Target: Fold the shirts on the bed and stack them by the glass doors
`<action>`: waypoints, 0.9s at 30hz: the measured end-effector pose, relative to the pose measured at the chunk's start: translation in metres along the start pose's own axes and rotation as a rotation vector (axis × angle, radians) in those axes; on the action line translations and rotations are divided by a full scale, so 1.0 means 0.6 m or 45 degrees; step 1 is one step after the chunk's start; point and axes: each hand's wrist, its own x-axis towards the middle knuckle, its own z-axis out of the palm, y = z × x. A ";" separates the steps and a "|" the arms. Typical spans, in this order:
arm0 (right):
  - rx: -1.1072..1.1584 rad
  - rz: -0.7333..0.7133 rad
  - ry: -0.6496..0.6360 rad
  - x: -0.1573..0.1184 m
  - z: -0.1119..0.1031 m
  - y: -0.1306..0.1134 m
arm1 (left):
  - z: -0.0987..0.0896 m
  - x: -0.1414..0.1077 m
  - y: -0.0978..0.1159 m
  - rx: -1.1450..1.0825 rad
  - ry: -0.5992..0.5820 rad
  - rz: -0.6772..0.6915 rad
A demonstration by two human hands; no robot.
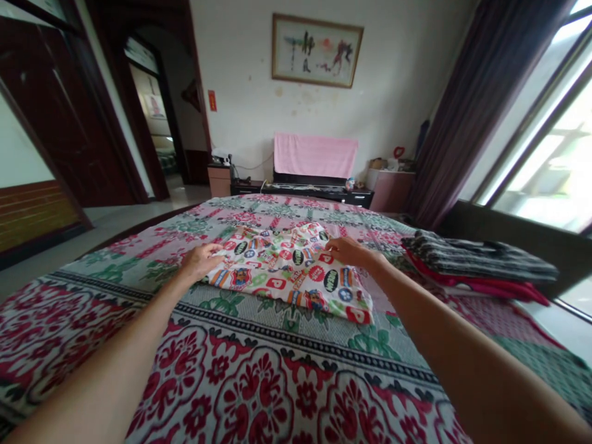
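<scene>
A white garment (282, 268) with a bright cartoon print in red, green and orange lies spread on the bed; its exact kind is hard to make out. My left hand (203, 258) is at its left edge, fingers closed on the fabric. On the opposite side, my right hand (349, 250) pinches the cloth near the upper right edge. Between the two hands the fabric lies mostly flat, with slight wrinkles. Beneath it is a patterned bedspread (259, 394) in red, green, grey and white.
Folded clothes (476, 259), dark striped above red, are stacked at the bed's right side. Beyond the foot of the bed, a pink cloth (316, 154) drapes over something on a low black cabinet (361, 198). A dark curtain (481, 92) and window are at the right.
</scene>
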 end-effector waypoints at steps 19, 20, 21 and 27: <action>0.387 -0.062 0.415 -0.127 0.061 -0.040 | -0.007 -0.066 0.039 0.725 0.266 0.283; 0.399 -0.096 0.386 -0.138 0.060 -0.047 | -0.008 -0.070 0.045 0.721 0.287 0.331; 0.407 -0.124 0.355 -0.148 0.057 -0.052 | -0.010 -0.073 0.051 0.712 0.290 0.377; 0.385 -0.247 0.094 -0.193 0.033 -0.067 | -0.045 -0.088 0.061 0.628 -0.260 0.634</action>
